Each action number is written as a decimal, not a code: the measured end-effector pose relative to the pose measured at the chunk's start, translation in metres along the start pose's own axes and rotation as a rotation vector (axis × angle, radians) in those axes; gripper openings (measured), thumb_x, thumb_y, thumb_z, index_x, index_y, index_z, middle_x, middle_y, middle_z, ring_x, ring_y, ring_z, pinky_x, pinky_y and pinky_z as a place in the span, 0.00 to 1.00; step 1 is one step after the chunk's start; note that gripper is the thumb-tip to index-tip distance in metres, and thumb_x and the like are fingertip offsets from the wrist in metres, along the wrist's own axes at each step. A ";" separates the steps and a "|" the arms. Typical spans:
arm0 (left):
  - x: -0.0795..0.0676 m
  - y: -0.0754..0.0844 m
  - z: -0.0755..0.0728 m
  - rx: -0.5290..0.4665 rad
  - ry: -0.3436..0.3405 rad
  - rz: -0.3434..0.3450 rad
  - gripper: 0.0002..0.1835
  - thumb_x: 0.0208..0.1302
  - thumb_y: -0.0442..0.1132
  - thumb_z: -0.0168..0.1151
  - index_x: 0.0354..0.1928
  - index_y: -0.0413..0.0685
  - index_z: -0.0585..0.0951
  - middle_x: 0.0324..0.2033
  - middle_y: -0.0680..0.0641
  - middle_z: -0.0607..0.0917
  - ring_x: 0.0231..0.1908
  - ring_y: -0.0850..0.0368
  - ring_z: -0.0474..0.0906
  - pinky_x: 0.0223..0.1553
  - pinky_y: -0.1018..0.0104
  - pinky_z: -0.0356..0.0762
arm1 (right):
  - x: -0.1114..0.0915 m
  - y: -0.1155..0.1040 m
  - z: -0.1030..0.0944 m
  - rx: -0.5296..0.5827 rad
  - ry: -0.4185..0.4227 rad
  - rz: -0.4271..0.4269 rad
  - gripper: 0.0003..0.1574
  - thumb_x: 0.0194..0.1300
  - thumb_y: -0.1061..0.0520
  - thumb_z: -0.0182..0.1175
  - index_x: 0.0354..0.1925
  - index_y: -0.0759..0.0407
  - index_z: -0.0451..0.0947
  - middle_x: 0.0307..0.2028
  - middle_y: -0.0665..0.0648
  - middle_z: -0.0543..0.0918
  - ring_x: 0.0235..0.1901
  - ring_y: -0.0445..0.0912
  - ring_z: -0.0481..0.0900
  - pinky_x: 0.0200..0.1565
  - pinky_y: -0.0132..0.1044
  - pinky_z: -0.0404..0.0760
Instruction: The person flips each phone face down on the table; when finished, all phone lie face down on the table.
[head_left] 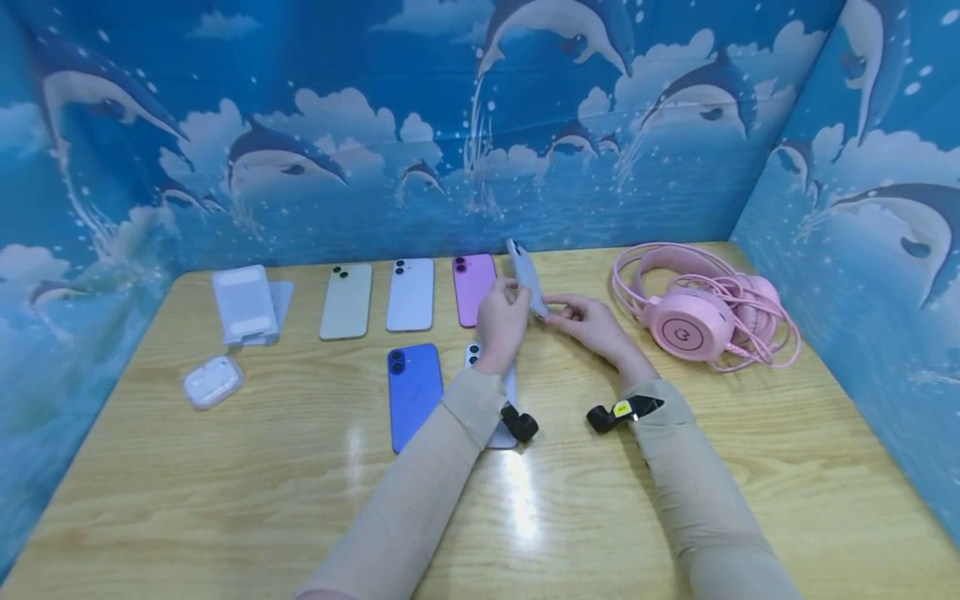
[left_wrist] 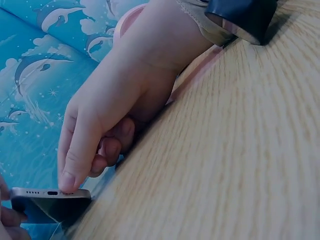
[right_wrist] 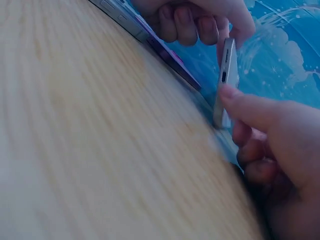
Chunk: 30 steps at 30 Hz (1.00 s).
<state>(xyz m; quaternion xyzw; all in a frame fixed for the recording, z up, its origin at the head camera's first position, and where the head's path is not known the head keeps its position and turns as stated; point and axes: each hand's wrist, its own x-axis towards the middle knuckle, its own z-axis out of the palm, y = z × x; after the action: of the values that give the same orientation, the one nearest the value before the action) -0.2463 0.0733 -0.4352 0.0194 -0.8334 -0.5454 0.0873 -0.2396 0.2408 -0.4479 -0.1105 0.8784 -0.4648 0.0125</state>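
Observation:
A pale smartphone (head_left: 527, 273) stands tilted on edge above the table, held between both hands. My left hand (head_left: 501, 323) pinches its left side, thumb and fingers bent. From the other side, my right hand (head_left: 594, 327) grips its lower end; in the right wrist view the thumb presses by the charging port of the phone (right_wrist: 226, 75), other fingers curled behind. A pink phone (head_left: 472, 283) lies just left of the held one. Under my left wrist is a white phone (head_left: 472, 354), mostly hidden by the forearm. A blue phone (head_left: 414, 392) lies beside it.
Pink headphones (head_left: 686, 325) with a coiled cable lie at the right. A white phone (head_left: 410, 296) and a pale green phone (head_left: 347, 302) lie in the back row. Farther left are a translucent stand-like box (head_left: 245, 302) and a small clear case (head_left: 213, 382). A dolphin-print backdrop (head_left: 360, 167) borders the table.

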 end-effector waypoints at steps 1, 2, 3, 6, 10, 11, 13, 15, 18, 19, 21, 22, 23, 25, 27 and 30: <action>0.000 -0.001 0.000 0.019 0.000 -0.010 0.16 0.66 0.47 0.53 0.49 0.48 0.80 0.21 0.52 0.77 0.19 0.57 0.71 0.20 0.64 0.69 | 0.001 -0.001 0.000 -0.019 0.006 0.016 0.31 0.62 0.53 0.66 0.61 0.62 0.73 0.26 0.56 0.77 0.26 0.44 0.71 0.30 0.34 0.70; 0.000 -0.001 0.000 0.038 -0.002 -0.021 0.16 0.66 0.48 0.52 0.49 0.48 0.80 0.21 0.52 0.77 0.20 0.56 0.72 0.21 0.64 0.71 | 0.001 -0.002 0.001 -0.040 0.011 0.032 0.34 0.61 0.52 0.66 0.61 0.64 0.72 0.26 0.56 0.76 0.26 0.45 0.70 0.31 0.35 0.70; 0.001 -0.002 0.000 0.055 -0.003 -0.031 0.17 0.66 0.48 0.52 0.50 0.48 0.80 0.22 0.52 0.78 0.22 0.56 0.73 0.23 0.63 0.72 | 0.001 -0.003 0.001 -0.063 0.017 0.049 0.36 0.60 0.51 0.67 0.62 0.65 0.70 0.27 0.55 0.76 0.26 0.45 0.70 0.32 0.36 0.70; 0.001 -0.002 0.000 0.096 -0.027 -0.050 0.19 0.66 0.48 0.51 0.53 0.48 0.80 0.22 0.51 0.79 0.25 0.55 0.75 0.27 0.62 0.73 | 0.002 -0.005 0.002 -0.103 0.021 0.088 0.40 0.58 0.49 0.69 0.62 0.66 0.69 0.26 0.55 0.73 0.27 0.45 0.68 0.32 0.37 0.69; 0.001 -0.003 0.001 0.144 -0.068 -0.054 0.22 0.65 0.49 0.50 0.57 0.49 0.78 0.22 0.51 0.78 0.26 0.56 0.74 0.26 0.63 0.72 | 0.003 -0.003 0.002 -0.039 0.037 0.116 0.34 0.56 0.50 0.70 0.57 0.63 0.74 0.25 0.54 0.73 0.25 0.44 0.68 0.29 0.35 0.68; 0.002 -0.002 0.001 0.153 -0.078 -0.056 0.23 0.65 0.49 0.50 0.58 0.49 0.78 0.22 0.51 0.78 0.25 0.56 0.73 0.25 0.63 0.72 | 0.003 -0.003 0.001 -0.021 0.042 0.116 0.32 0.56 0.51 0.71 0.56 0.63 0.75 0.25 0.54 0.73 0.25 0.44 0.68 0.28 0.34 0.68; 0.001 -0.001 0.000 0.164 -0.095 -0.061 0.23 0.66 0.49 0.51 0.58 0.48 0.77 0.21 0.51 0.78 0.21 0.57 0.72 0.22 0.64 0.71 | 0.003 -0.002 0.000 0.013 0.053 0.114 0.30 0.54 0.54 0.72 0.54 0.64 0.76 0.25 0.54 0.74 0.24 0.44 0.69 0.27 0.33 0.68; 0.001 0.000 0.000 0.178 -0.108 -0.060 0.22 0.66 0.49 0.51 0.58 0.48 0.77 0.21 0.51 0.78 0.19 0.58 0.71 0.20 0.65 0.70 | 0.003 -0.001 0.000 0.022 0.059 0.106 0.30 0.54 0.55 0.72 0.53 0.65 0.76 0.24 0.54 0.74 0.24 0.43 0.69 0.27 0.33 0.68; 0.001 0.002 -0.001 0.204 -0.110 -0.031 0.19 0.66 0.46 0.53 0.53 0.46 0.79 0.22 0.52 0.79 0.17 0.60 0.70 0.18 0.67 0.69 | 0.004 0.000 -0.001 0.022 0.070 0.112 0.31 0.53 0.54 0.73 0.53 0.65 0.75 0.25 0.55 0.74 0.24 0.44 0.70 0.27 0.33 0.69; 0.001 0.002 -0.001 0.219 -0.114 -0.019 0.16 0.66 0.45 0.53 0.49 0.45 0.81 0.21 0.51 0.79 0.17 0.60 0.69 0.18 0.68 0.69 | 0.005 0.000 -0.002 0.014 0.070 0.119 0.32 0.53 0.52 0.72 0.53 0.65 0.75 0.25 0.55 0.75 0.24 0.44 0.70 0.27 0.33 0.69; 0.000 0.002 -0.001 0.243 -0.128 0.000 0.12 0.66 0.44 0.54 0.40 0.45 0.83 0.20 0.52 0.78 0.16 0.61 0.68 0.17 0.69 0.67 | 0.005 -0.001 -0.002 -0.011 0.072 0.136 0.35 0.54 0.48 0.71 0.54 0.64 0.73 0.25 0.56 0.75 0.24 0.44 0.70 0.26 0.34 0.69; 0.000 0.002 -0.001 0.256 -0.140 0.007 0.12 0.66 0.44 0.54 0.35 0.45 0.82 0.19 0.51 0.77 0.16 0.61 0.67 0.16 0.69 0.66 | 0.004 -0.001 -0.002 -0.019 0.076 0.149 0.36 0.55 0.46 0.71 0.55 0.63 0.73 0.25 0.56 0.76 0.24 0.44 0.70 0.26 0.34 0.69; 0.000 0.002 0.000 0.270 -0.155 0.009 0.12 0.67 0.44 0.54 0.31 0.46 0.82 0.18 0.50 0.76 0.15 0.61 0.66 0.16 0.69 0.65 | 0.004 -0.002 -0.002 -0.030 0.078 0.159 0.37 0.55 0.44 0.70 0.55 0.63 0.72 0.26 0.56 0.76 0.23 0.44 0.71 0.25 0.34 0.69; -0.001 0.002 0.000 0.292 -0.189 0.000 0.13 0.67 0.44 0.53 0.28 0.47 0.81 0.18 0.47 0.77 0.15 0.61 0.65 0.15 0.70 0.64 | 0.004 -0.003 -0.003 -0.044 0.078 0.173 0.40 0.55 0.42 0.70 0.56 0.63 0.70 0.26 0.57 0.76 0.23 0.45 0.71 0.25 0.35 0.69; -0.001 0.001 0.001 0.300 -0.204 -0.008 0.13 0.68 0.44 0.53 0.38 0.47 0.84 0.26 0.46 0.83 0.14 0.61 0.65 0.15 0.70 0.65 | 0.003 -0.003 -0.003 -0.049 0.075 0.181 0.41 0.54 0.44 0.71 0.57 0.63 0.69 0.26 0.57 0.76 0.23 0.45 0.71 0.25 0.35 0.69; -0.001 0.000 0.001 0.335 -0.232 -0.008 0.18 0.69 0.45 0.52 0.55 0.46 0.80 0.34 0.44 0.85 0.14 0.60 0.65 0.14 0.69 0.66 | 0.002 -0.003 -0.004 -0.047 0.067 0.195 0.41 0.52 0.48 0.73 0.58 0.64 0.67 0.27 0.58 0.76 0.24 0.45 0.71 0.25 0.35 0.69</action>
<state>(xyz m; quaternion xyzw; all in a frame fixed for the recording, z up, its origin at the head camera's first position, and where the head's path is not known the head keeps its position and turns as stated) -0.2459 0.0745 -0.4359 -0.0261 -0.9170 -0.3978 -0.0159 -0.2412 0.2416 -0.4428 -0.0092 0.8955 -0.4442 0.0258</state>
